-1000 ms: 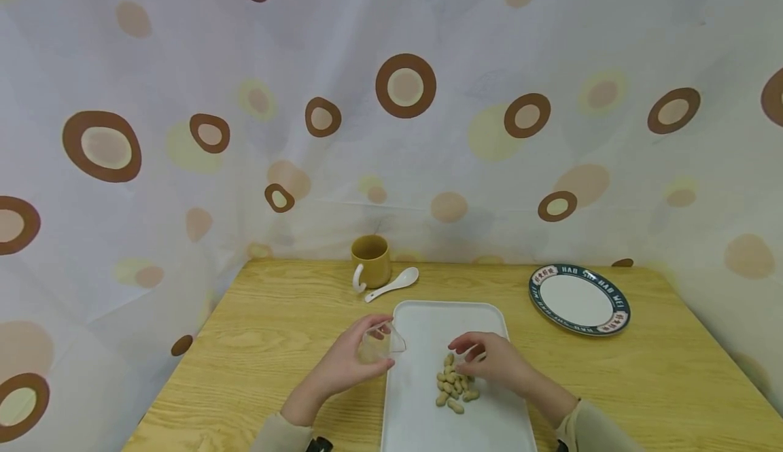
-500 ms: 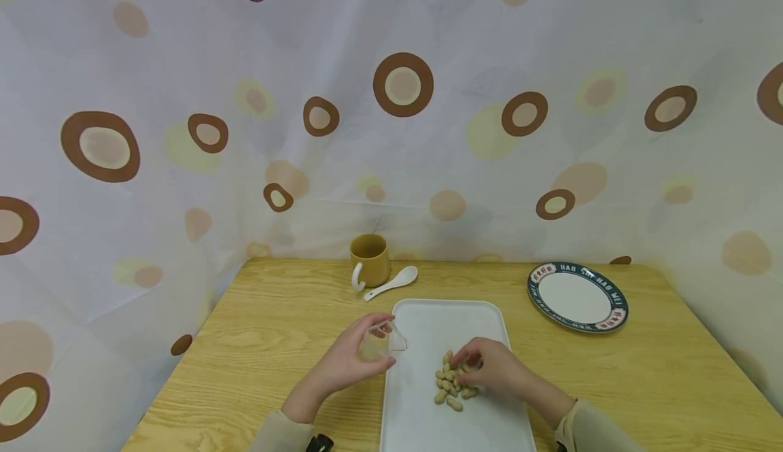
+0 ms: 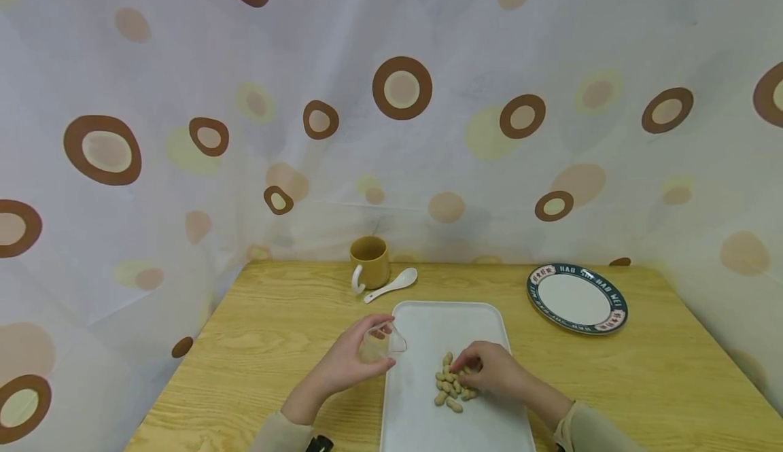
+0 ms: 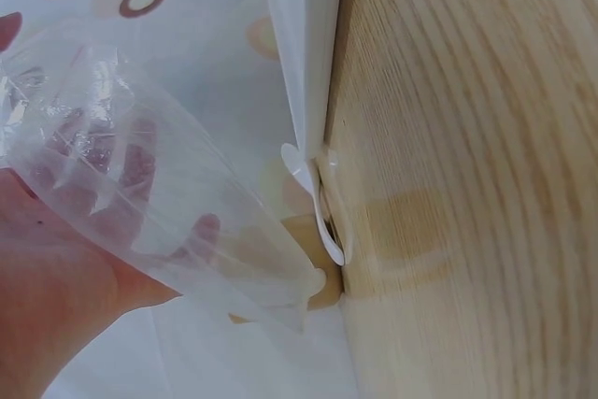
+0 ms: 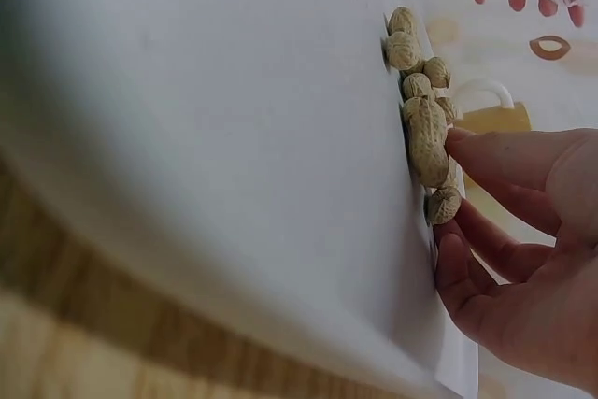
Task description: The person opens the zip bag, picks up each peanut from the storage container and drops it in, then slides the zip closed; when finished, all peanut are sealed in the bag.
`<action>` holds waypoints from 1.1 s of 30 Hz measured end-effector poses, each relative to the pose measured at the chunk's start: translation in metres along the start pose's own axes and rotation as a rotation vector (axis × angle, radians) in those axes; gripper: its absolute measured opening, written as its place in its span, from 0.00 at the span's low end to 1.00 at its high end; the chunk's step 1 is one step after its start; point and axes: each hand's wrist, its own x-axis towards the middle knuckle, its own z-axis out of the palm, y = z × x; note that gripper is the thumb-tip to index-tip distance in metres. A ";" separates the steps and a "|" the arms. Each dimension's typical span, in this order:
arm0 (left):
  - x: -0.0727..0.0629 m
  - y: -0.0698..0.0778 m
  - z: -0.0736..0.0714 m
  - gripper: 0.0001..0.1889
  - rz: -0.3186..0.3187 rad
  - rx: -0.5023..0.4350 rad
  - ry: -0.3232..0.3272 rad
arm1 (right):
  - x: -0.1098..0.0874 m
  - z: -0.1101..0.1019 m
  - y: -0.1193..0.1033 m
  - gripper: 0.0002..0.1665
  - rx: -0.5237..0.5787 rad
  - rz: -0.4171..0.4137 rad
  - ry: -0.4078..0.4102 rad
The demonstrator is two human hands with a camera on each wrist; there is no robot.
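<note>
My left hand (image 3: pixel 355 357) grips a clear plastic zip bag (image 3: pixel 377 344) from its left side, at the tray's left edge. In the left wrist view the bag (image 4: pixel 177 165) stands puffed out, with fingers showing through it. A small heap of peanuts in their shells (image 3: pixel 449 383) lies on the white tray (image 3: pixel 449 431). My right hand (image 3: pixel 492 370) is down at the heap's right side, thumb and fingers curled about a peanut (image 5: pixel 444 205) close to the tray surface. A longer peanut (image 5: pixel 428 142) lies right at one fingertip. Part of the heap is hidden behind this hand.
A yellow mug (image 3: pixel 370 265) with a white handle stands at the back of the wooden table (image 3: pixel 263 329). Beside it lies a white spoon (image 3: pixel 391 284). A plate (image 3: pixel 577 299) with a dark patterned rim sits at the back right. Patterned cloth (image 3: pixel 477 98) hangs behind.
My right hand has come down from above the peanuts into the right side of the heap, its fingers closing in. My left hand keeps the bag in place.
</note>
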 end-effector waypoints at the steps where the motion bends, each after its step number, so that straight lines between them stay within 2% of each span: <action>1: 0.000 0.000 0.000 0.33 0.003 0.000 0.001 | 0.000 0.000 0.000 0.06 -0.002 -0.003 0.002; 8: 0.000 0.000 0.000 0.33 0.021 0.002 -0.002 | -0.002 -0.001 0.002 0.06 -0.007 -0.014 -0.001; 22: -0.003 -0.001 0.001 0.32 -0.012 -0.016 -0.008 | -0.003 -0.003 0.005 0.09 0.008 -0.020 -0.009; 33: -0.002 0.002 -0.001 0.33 -0.001 -0.006 -0.007 | 0.004 -0.016 -0.007 0.08 0.021 0.002 -0.007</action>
